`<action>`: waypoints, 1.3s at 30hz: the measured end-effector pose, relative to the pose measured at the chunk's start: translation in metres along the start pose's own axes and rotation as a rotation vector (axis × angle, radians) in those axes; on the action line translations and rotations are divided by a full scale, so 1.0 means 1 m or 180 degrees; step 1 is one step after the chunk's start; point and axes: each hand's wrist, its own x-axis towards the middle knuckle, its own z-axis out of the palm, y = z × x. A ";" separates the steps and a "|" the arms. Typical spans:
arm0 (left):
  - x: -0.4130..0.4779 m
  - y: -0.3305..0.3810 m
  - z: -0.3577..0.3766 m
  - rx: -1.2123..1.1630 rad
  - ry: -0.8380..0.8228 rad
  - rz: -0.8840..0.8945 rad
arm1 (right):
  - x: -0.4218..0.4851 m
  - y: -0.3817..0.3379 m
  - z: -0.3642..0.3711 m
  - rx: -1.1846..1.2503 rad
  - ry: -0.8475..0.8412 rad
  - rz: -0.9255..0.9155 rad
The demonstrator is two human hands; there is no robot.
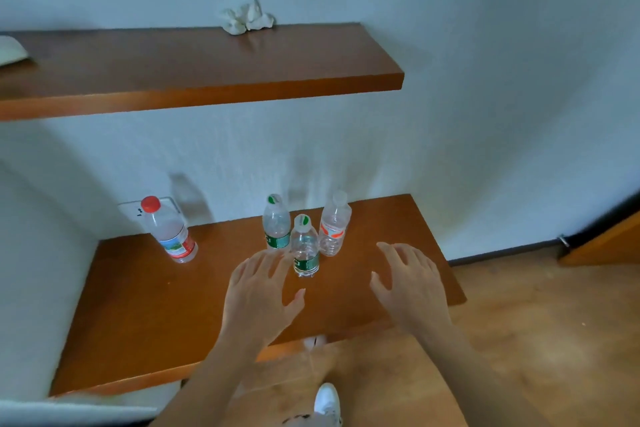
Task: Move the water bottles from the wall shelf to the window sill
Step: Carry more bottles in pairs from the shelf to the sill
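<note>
While hovering above the lower wall shelf (138, 305), both hands spread and empty: left hand (258, 291) fingers fanned, fingertips just beside the near green-label bottle (305, 246) and the far green-label bottle (276, 222); right hand (410, 282) likewise splayed, near but apart from the clear-capped red-label bottle (334, 224). Nothing pinched, nothing touched for certain.

Three small bottles upright and tightly clustered at mid-shelf, toward the far right; red-capped bottle (169, 230) alone at far left, against the wall by a white socket plate (152, 206). Above, upper shelf (207, 62) bearing crumpled white paper (247, 18). No window sill in view, so all four bottles yet to travel.

Likely trouble: knocking the cluster. Bottles look nearly empty, hence light and tippy; fingers wrapping one could nudge its neighbour over, sending it rolling off the near edge to the wooden floor (536, 322). Also a squeeze too hard on thin plastic, buckling and slipping. Safer to take the outer bottles first.
</note>
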 end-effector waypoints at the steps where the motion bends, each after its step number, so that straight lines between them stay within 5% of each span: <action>1: 0.004 -0.002 0.005 -0.0008 -0.0020 -0.0101 | 0.011 0.004 0.007 0.0055 -0.0032 -0.0037; 12: 0.030 0.010 0.052 -0.0368 -0.0143 -0.1246 | 0.100 0.024 0.062 0.1155 -0.0627 0.0042; 21: 0.054 0.043 0.078 -0.1432 0.0111 -0.2419 | 0.157 0.013 0.092 0.2166 -0.1735 -0.0106; 28: 0.077 0.066 0.099 -0.2293 0.0312 -0.3138 | 0.167 0.001 0.115 0.2639 -0.1909 -0.0090; 39: 0.088 0.070 0.117 -0.2411 0.0548 -0.3483 | 0.165 0.002 0.136 0.2657 -0.1617 -0.0261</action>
